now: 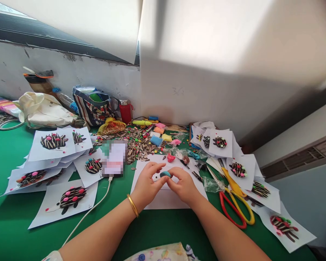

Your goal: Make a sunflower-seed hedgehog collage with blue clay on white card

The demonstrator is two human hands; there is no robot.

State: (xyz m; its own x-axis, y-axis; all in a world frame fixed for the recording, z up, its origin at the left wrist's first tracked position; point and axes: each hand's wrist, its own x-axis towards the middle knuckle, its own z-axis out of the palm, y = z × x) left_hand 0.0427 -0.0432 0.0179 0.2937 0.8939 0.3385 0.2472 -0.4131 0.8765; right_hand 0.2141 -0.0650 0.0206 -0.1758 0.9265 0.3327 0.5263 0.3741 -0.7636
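Observation:
A small flattened lump of dark and blue clay is pinched between the fingertips of both hands. My left hand, with a gold bangle at the wrist, grips it from the left. My right hand closes on it from the right. Both hands are over a white sheet of paper, which they partly cover. A black dot on white shows between the hands. On the sheet's far part sit a red clay lump and a dark seed; a brown clay lump is beside them.
Sunflower seeds and coloured clay packs lie behind the paper. Seed-and-clay hedgehog cards flank both sides. To the right are red and yellow scissors. A cable runs from a blurred phone-like object.

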